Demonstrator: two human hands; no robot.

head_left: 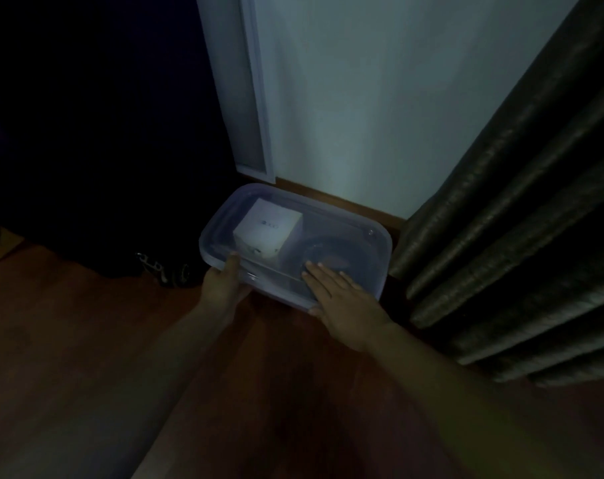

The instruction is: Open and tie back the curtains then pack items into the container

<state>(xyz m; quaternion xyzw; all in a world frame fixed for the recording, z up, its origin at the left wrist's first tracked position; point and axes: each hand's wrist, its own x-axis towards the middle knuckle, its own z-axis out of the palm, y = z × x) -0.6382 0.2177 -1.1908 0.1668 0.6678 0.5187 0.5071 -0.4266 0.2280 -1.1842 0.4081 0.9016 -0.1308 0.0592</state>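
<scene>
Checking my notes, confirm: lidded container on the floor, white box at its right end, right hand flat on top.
Wrong end: the head view shows the white box at the left end of the container. The rest holds, right hand flat on top.

A dim room where a pale wall (362,98) meets reddish wooden floor (68,340) at a brown skirting (345,202), with perhaps dark furniture (86,133) left.

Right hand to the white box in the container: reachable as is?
Probably not. The lid looks seated on the container, the white box lies under it, and the right hand rests flat on top. The lid must come off first.
</scene>
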